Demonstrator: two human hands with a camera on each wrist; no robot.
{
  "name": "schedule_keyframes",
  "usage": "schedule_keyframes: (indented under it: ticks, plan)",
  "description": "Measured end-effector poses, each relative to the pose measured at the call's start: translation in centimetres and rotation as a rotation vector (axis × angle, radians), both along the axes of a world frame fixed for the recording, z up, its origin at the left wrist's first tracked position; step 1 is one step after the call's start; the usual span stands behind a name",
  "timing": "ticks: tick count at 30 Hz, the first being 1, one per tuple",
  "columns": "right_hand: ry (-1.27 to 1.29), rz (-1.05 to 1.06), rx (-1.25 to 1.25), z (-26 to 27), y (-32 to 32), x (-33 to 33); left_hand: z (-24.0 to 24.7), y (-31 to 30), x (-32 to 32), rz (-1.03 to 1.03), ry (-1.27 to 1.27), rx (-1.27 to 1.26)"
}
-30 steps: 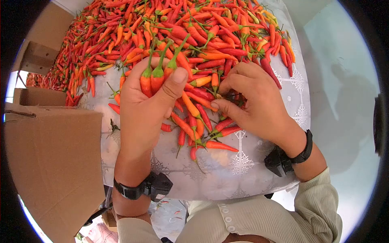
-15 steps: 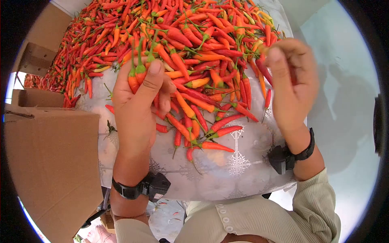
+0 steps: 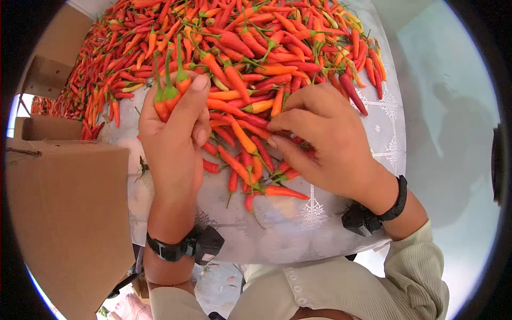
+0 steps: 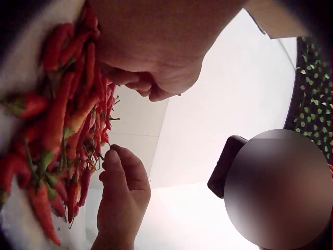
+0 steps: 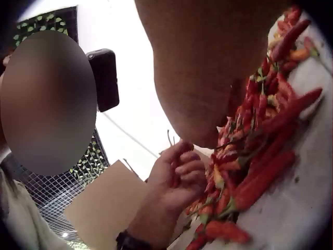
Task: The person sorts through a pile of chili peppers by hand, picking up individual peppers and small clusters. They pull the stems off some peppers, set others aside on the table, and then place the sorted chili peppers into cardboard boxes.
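The head view looks down and forward over the counter (image 3: 266,234). Low and near, the left wrist view faces the right hand (image 4: 122,192), the right wrist view the left hand (image 5: 174,182); both share the chillies (image 4: 56,122).

A heap of chili peppers (image 3: 234,42) lies across the far part of the table (image 3: 288,242), and a looser cluster (image 3: 234,162) extends from it toward the near edge. The left hand (image 3: 176,133), with a few chili peppers (image 3: 170,98) in it, is at the cluster's left; the right hand (image 3: 330,141) is over its right side. A cardboard box (image 3: 69,197) stands beside the table's left edge.
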State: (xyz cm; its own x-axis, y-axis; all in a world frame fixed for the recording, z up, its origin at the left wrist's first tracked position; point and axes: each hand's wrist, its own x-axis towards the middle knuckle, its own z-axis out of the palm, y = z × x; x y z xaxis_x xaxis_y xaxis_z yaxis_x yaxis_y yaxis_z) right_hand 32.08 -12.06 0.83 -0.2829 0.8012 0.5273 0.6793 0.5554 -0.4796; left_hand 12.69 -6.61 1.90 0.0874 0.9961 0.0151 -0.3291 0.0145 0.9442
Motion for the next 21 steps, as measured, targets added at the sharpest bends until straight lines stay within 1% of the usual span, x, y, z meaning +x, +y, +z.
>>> schedule_keyframes:
  ticks: [3, 7, 10, 13, 16, 20, 21]
  plan:
    - [-0.154, -0.169, -0.071, 0.2, -0.2, -0.6, 0.1, 0.0, 0.3, 0.032, 0.009, 0.0]
    - [-0.231, -0.172, -0.021, 0.6, -0.3, -1.2, 0.0, -0.1, 0.3, 0.02, -0.012, 0.0]
    - [-0.204, -0.186, -0.009, -0.2, 0.1, -1.4, 0.1, -0.3, 0.7, 0.048, -0.001, -0.008]
    - [-0.042, -0.182, -0.012, -0.2, -0.1, -1.1, 0.1, -0.2, 0.3, 0.024, -0.019, 0.022]
    - [0.12, -0.188, 0.117, 0.1, 0.0, -0.5, 0.3, -0.1, 0.1, 0.044, -0.038, 0.045]
    - [0.506, -0.184, -0.071, -0.1, -0.1, -1.0, 0.4, -0.2, 0.1, 0.033, -0.025, 0.047]
    - [0.543, -0.193, -0.127, -0.1, -0.2, -1.1, 0.5, -0.4, 0.2, 0.04, -0.024, 0.03]
